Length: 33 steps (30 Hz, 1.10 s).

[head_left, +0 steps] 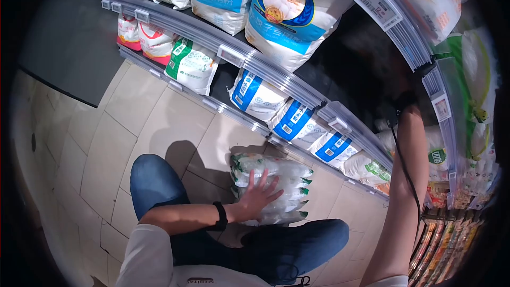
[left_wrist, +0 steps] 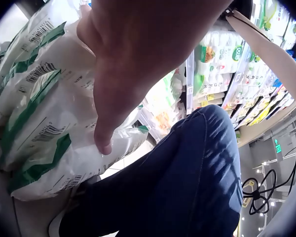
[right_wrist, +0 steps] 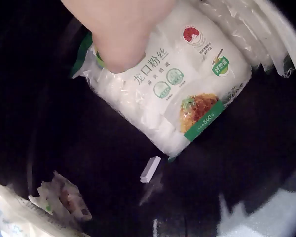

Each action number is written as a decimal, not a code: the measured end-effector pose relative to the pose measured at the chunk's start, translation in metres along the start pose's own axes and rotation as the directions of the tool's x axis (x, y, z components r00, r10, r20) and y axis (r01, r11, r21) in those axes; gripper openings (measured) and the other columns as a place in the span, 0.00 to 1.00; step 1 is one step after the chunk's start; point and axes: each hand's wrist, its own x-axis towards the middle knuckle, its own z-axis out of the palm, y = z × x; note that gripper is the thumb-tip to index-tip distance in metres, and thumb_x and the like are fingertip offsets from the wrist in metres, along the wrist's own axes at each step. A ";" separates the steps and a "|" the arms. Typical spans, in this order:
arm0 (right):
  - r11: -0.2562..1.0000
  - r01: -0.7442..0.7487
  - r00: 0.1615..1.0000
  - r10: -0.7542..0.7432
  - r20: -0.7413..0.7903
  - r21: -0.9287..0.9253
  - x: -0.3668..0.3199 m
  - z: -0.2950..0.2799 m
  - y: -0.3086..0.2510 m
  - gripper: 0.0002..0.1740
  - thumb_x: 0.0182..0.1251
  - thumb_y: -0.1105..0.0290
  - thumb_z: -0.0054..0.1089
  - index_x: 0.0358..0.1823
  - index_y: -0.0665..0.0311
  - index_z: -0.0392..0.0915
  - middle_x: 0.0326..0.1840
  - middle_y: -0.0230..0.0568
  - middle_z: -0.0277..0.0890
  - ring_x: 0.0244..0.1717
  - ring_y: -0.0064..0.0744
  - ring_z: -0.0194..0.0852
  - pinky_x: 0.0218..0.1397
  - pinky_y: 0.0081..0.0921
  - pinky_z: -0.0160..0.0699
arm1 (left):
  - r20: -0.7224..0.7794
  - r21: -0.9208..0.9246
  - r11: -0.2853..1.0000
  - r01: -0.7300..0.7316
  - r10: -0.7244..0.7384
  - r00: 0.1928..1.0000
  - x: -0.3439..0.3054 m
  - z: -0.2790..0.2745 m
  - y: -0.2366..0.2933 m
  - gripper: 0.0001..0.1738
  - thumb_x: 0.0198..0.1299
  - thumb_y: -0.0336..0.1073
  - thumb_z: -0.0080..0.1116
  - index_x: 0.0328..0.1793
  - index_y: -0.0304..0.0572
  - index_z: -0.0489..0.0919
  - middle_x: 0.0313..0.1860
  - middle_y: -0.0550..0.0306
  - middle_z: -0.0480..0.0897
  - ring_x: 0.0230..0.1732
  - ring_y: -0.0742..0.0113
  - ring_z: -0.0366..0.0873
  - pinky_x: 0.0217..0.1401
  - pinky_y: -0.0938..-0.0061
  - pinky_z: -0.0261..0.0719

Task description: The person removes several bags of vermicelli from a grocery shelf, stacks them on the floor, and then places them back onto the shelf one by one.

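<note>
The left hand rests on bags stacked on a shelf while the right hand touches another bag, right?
Not quite: the head view shows the stacked bags on the floor, not a shelf. The left hand rests on them, and the right hand touches another bag.

shop aisle, price-tagged shelves (head_left: pixel 229 56), stacked flour bags (head_left: pixel 284 13), tiled floor (head_left: pixel 159 111)

Pale tiled floor (head_left: pixel 151 114); metal-edged shelving (head_left: pixel 212 42); dark shelf interior (right_wrist: pixel 108 173), apparently; bright ceiling lights (left_wrist: pixel 264 170).
</note>
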 end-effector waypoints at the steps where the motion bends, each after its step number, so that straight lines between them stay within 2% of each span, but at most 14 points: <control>1: 1.000 0.008 1.000 -0.008 -0.008 0.004 0.003 0.003 0.000 0.38 0.64 0.52 0.74 0.69 0.68 0.77 0.70 0.61 0.79 0.69 0.65 0.79 0.72 0.51 0.77 | -0.006 0.007 1.000 0.002 -0.002 1.000 -0.001 -0.001 0.001 0.78 0.40 0.80 0.78 0.96 0.68 0.51 0.94 0.44 0.50 0.90 0.16 0.37 0.76 0.06 0.45; 10: 0.995 0.097 0.992 -0.094 -0.082 0.037 0.014 0.008 0.007 0.35 0.65 0.50 0.74 0.66 0.66 0.81 0.67 0.59 0.81 0.65 0.65 0.82 0.68 0.53 0.80 | -0.047 -0.024 1.000 -0.008 0.006 0.999 -0.001 0.001 0.000 0.76 0.39 0.78 0.79 0.94 0.65 0.56 0.93 0.42 0.50 0.90 0.16 0.37 0.76 0.05 0.43; 14: 0.982 0.183 0.973 -0.174 -0.151 0.043 0.010 0.008 0.000 0.34 0.65 0.49 0.74 0.64 0.65 0.82 0.66 0.59 0.82 0.64 0.65 0.83 0.67 0.54 0.81 | -0.047 -0.047 0.999 -0.026 0.023 0.999 -0.002 -0.001 -0.003 0.75 0.41 0.77 0.80 0.95 0.64 0.56 0.93 0.41 0.51 0.90 0.15 0.38 0.76 0.05 0.43; 17: 0.968 0.242 0.943 -0.251 -0.218 -0.066 -0.011 -0.008 -0.028 0.33 0.65 0.48 0.74 0.63 0.65 0.84 0.65 0.58 0.83 0.63 0.65 0.84 0.65 0.54 0.82 | -0.056 -0.068 0.997 -0.033 0.030 0.998 -0.002 0.001 -0.004 0.75 0.41 0.75 0.81 0.95 0.63 0.56 0.93 0.40 0.51 0.90 0.14 0.38 0.76 0.05 0.43; 19: 0.949 0.230 0.928 -0.280 -0.244 -0.216 -0.035 -0.037 -0.069 0.35 0.64 0.48 0.75 0.65 0.64 0.84 0.70 0.57 0.82 0.64 0.64 0.84 0.68 0.54 0.82 | -0.070 -0.072 0.997 -0.035 0.030 0.997 -0.003 0.003 -0.003 0.75 0.40 0.74 0.82 0.95 0.63 0.56 0.93 0.39 0.51 0.90 0.13 0.39 0.76 0.05 0.43; 21: 0.959 0.206 0.922 -0.257 -0.291 -0.194 -0.053 -0.052 -0.083 0.35 0.65 0.47 0.75 0.65 0.64 0.84 0.67 0.57 0.84 0.66 0.63 0.83 0.70 0.54 0.80 | -0.069 -0.067 0.997 -0.036 0.031 0.997 -0.003 0.001 -0.005 0.75 0.40 0.73 0.82 0.95 0.62 0.56 0.93 0.38 0.50 0.90 0.13 0.38 0.75 0.05 0.43; 23: 0.953 0.145 0.922 -0.227 -0.312 -0.266 -0.062 -0.052 -0.077 0.35 0.65 0.46 0.74 0.65 0.63 0.85 0.65 0.57 0.86 0.67 0.63 0.83 0.72 0.55 0.78 | -0.064 -0.056 0.998 -0.041 0.037 0.997 -0.005 -0.001 -0.004 0.75 0.40 0.74 0.81 0.94 0.62 0.57 0.93 0.37 0.49 0.89 0.14 0.39 0.76 0.05 0.42; 25: 0.950 0.091 0.952 -0.171 -0.253 -0.300 -0.063 -0.052 -0.066 0.36 0.65 0.45 0.74 0.67 0.62 0.84 0.65 0.57 0.86 0.68 0.64 0.82 0.73 0.56 0.76 | -0.081 -0.055 0.997 -0.049 0.044 0.996 -0.006 0.003 -0.005 0.75 0.41 0.75 0.80 0.94 0.62 0.57 0.93 0.37 0.49 0.89 0.14 0.39 0.76 0.05 0.42; 27: 0.952 0.048 0.992 -0.082 -0.100 -0.301 -0.060 -0.057 -0.063 0.37 0.65 0.44 0.74 0.69 0.60 0.83 0.67 0.57 0.84 0.69 0.64 0.80 0.73 0.56 0.75 | -0.087 -0.060 0.996 -0.063 0.057 0.995 -0.005 0.007 -0.008 0.74 0.42 0.76 0.79 0.94 0.62 0.57 0.93 0.36 0.49 0.89 0.13 0.39 0.76 0.05 0.42; 30: 0.940 0.089 0.990 -0.120 -0.076 -0.330 -0.061 -0.065 -0.079 0.41 0.65 0.42 0.74 0.74 0.57 0.80 0.71 0.57 0.82 0.72 0.63 0.77 0.75 0.57 0.72 | -0.091 -0.094 0.993 -0.072 0.064 0.994 -0.005 0.008 -0.011 0.74 0.41 0.75 0.80 0.94 0.61 0.58 0.93 0.36 0.49 0.89 0.13 0.38 0.77 0.05 0.40; 33: 0.896 0.240 0.935 -0.317 -0.160 -0.373 -0.065 -0.058 -0.100 0.38 0.62 0.45 0.76 0.70 0.56 0.81 0.68 0.55 0.81 0.72 0.60 0.76 0.75 0.59 0.69 | -0.119 -0.123 0.990 -0.071 0.057 0.991 -0.005 0.013 -0.011 0.76 0.37 0.75 0.80 0.94 0.61 0.59 0.93 0.36 0.49 0.90 0.13 0.36 0.77 0.05 0.38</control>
